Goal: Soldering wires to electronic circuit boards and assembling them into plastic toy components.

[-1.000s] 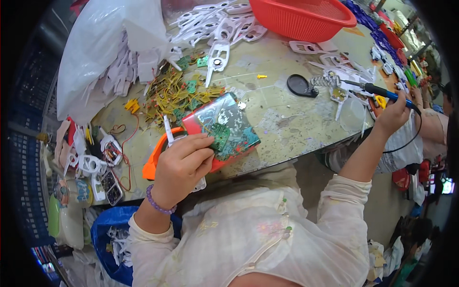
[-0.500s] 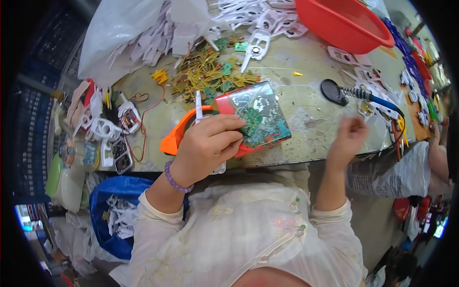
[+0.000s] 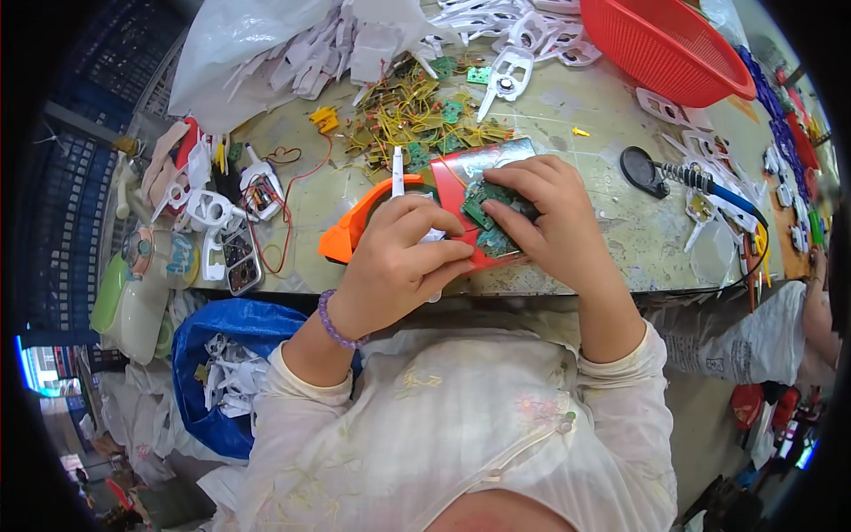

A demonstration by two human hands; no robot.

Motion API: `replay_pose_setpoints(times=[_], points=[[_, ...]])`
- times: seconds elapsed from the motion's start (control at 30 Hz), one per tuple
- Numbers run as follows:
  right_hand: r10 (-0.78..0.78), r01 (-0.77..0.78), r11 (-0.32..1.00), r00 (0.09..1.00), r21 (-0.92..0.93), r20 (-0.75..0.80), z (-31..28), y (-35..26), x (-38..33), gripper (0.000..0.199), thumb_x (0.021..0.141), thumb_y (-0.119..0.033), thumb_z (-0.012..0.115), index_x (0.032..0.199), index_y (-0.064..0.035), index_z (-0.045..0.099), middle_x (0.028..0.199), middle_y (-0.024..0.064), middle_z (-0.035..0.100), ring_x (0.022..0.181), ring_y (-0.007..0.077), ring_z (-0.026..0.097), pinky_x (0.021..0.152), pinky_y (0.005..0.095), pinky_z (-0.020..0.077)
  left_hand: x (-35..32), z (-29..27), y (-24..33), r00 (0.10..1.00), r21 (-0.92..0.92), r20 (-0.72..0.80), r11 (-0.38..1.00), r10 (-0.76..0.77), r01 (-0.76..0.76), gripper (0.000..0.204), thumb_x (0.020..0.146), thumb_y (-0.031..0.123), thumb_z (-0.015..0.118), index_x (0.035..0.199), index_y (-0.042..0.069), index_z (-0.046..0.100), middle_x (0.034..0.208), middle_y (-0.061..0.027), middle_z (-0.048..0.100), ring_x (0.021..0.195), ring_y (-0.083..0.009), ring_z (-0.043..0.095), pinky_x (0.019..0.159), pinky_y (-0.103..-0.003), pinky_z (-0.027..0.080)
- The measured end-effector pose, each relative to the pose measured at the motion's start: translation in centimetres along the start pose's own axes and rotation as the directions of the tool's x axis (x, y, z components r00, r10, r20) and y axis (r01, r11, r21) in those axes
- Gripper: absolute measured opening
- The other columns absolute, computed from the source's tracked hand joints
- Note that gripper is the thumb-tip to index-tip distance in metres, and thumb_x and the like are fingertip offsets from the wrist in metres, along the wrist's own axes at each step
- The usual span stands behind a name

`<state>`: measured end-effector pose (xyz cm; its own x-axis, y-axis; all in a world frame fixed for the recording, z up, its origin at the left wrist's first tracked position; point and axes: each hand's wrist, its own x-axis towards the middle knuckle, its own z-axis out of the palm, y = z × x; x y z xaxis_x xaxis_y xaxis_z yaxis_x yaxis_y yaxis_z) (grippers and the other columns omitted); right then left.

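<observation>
My right hand (image 3: 567, 226) pinches a green circuit board (image 3: 481, 202) between thumb and fingers, above a red and silver box (image 3: 452, 182) on the table. Close beside it, my left hand (image 3: 403, 253), a purple bead bracelet on its wrist, has its fingers closed at the box's near left side. What those fingers hold, if anything, is hidden. An orange tape dispenser (image 3: 347, 232) lies just left of the box, partly under my left hand. A white plastic part (image 3: 398, 164) sticks up between dispenser and box. More green board shows beneath my right fingers.
Beyond the box lies a heap of small boards with yellow wires (image 3: 417, 115). White plastic frames (image 3: 512, 66) and a red basket (image 3: 674, 44) stand at the back. On the right a blue-handled soldering iron (image 3: 731, 197) rests in its stand (image 3: 643, 173). A blue bag (image 3: 199, 355) hangs lower left.
My right hand has come left from near the soldering iron and taken hold of the circuit board. My left hand has let go of the board, its fingers now lower by the box.
</observation>
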<state>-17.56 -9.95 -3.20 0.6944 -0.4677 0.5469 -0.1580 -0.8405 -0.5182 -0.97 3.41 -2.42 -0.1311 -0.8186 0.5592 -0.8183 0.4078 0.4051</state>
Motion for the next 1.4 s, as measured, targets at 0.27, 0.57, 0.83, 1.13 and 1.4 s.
replay_pose_setpoints(times=[0.27, 0.57, 0.83, 1.13, 1.4], points=[[0.025, -0.027, 0.999, 0.998, -0.029, -0.058, 0.5, 0.3, -0.2, 0.026, 0.075, -0.018, 0.072, 0.097, -0.0065, 0.066, 0.092, 0.0076, 0.065, 0.091, 0.0263, 0.057, 0.085, 0.0384, 0.0401, -1.1, -0.8, -0.4, 1.000, 0.058, 0.005, 0.998, -0.001, 0.000, 0.020, 0.065, 0.005, 0.074, 0.083, 0.010, 0.067, 0.091, -0.0019, 0.064, 0.090, -0.0243, 0.059, 0.078, -0.037, 0.045], [-0.021, 0.020, 1.000, 0.998, -0.016, -0.065, 0.5, 0.2, -0.1, 0.025, 0.074, -0.019, 0.073, 0.095, -0.0075, 0.067, 0.090, 0.0059, 0.064, 0.091, 0.0254, 0.056, 0.084, 0.0392, 0.0402, -2.5, 0.1, -1.4, 0.907, -0.491, -0.169, 0.831, -0.386, 0.262, 0.016, 0.074, 0.001, 0.073, 0.088, 0.002, 0.067, 0.087, -0.0060, 0.067, 0.080, -0.0165, 0.062, 0.072, -0.028, 0.047], [-0.023, 0.023, 1.000, 0.999, 0.009, -0.046, 0.3, 0.2, -0.1, 0.025, 0.074, -0.018, 0.072, 0.096, -0.0075, 0.067, 0.089, 0.0058, 0.064, 0.091, 0.0252, 0.056, 0.084, 0.0384, 0.0406, 1.1, -0.1, -0.2, 0.929, -0.296, 0.047, 0.883, -0.367, 0.364, 0.010, 0.071, 0.001, 0.070, 0.081, 0.002, 0.067, 0.085, -0.0054, 0.063, 0.078, -0.0177, 0.060, 0.068, -0.028, 0.048], [-0.054, 0.051, 0.997, 0.998, 0.053, 0.044, 0.0, 1.2, 0.5, 0.027, 0.073, -0.014, 0.072, 0.099, -0.0055, 0.067, 0.092, 0.0080, 0.063, 0.091, 0.0258, 0.057, 0.082, 0.0365, 0.0433, 3.3, 0.0, -1.3, 0.994, -0.069, 0.080, 0.996, 0.068, -0.062, 0.014, 0.063, 0.002, 0.071, 0.075, 0.004, 0.063, 0.080, -0.0051, 0.060, 0.077, -0.0232, 0.061, 0.068, -0.034, 0.050], [-0.063, 0.058, 0.994, 0.997, 0.090, 0.049, 0.1, 1.4, 0.5, 0.027, 0.073, -0.017, 0.073, 0.098, -0.0056, 0.067, 0.092, 0.0083, 0.064, 0.092, 0.0269, 0.057, 0.083, 0.0373, 0.0434, 3.6, -1.3, -1.5, 0.979, 0.037, 0.154, 0.989, 0.136, -0.143, 0.017, 0.065, 0.003, 0.073, 0.080, 0.007, 0.068, 0.076, -0.0053, 0.063, 0.082, -0.0208, 0.064, 0.084, -0.041, 0.048]])
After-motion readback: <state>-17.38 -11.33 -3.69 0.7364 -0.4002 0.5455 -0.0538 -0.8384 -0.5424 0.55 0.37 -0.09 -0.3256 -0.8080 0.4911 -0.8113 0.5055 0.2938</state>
